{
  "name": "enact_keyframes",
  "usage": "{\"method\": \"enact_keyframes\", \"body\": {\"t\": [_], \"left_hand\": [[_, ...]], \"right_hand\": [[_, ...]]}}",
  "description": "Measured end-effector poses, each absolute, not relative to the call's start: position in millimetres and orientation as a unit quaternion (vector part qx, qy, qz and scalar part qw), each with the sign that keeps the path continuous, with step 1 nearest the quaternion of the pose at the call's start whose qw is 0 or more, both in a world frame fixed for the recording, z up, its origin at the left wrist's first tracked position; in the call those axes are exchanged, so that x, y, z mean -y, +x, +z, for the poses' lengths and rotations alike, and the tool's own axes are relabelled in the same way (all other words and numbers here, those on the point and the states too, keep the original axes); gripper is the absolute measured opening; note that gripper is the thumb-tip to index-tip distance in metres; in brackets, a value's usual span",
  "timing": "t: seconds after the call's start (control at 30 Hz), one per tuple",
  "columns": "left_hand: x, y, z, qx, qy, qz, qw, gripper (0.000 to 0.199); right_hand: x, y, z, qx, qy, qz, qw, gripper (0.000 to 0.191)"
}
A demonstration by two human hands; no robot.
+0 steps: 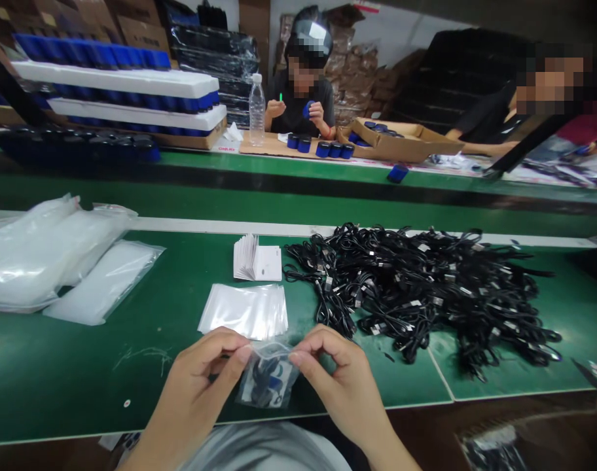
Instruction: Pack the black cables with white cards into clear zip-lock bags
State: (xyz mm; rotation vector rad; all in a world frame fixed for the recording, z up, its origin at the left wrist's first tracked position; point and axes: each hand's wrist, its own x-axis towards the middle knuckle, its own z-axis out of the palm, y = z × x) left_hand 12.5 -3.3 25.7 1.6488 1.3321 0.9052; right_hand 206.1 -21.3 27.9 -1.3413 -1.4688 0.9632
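A small clear zip bag [268,384] hangs at the table's near edge, with a dark coiled cable and a white paper inside. My left hand [205,373] pinches the bag's top left corner between thumb and forefinger. The top right corner is pinched the same way by my right hand [335,376]. Just beyond lies a stack of flat clear bags [244,311]. Behind that stack sits a pile of folded white leaflets [266,263]. A large heap of black cables [401,281] covers the table to the right.
Full plastic packs [38,255] lie at the left on the green table [146,399]. Across the line, a person [303,85] holds a blue item near a bottle [256,111], blue jars and an open carton [401,145]. Another person is at the right.
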Motion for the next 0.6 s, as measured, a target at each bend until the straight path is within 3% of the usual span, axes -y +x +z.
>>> {"method": "enact_keyframes", "body": {"t": [0.2,0.6], "left_hand": [[0.4,13.1,23.6,-0.505,0.712,0.327,0.363,0.016],[5.2,22.6,19.0,-0.507,0.701,0.403,0.3,0.013]], "right_hand": [[21.4,208.4,29.0,0.609,-0.535,0.397,0.431,0.011],[19.8,204.3,25.3,0.609,-0.523,0.386,0.455,0.013]]}}
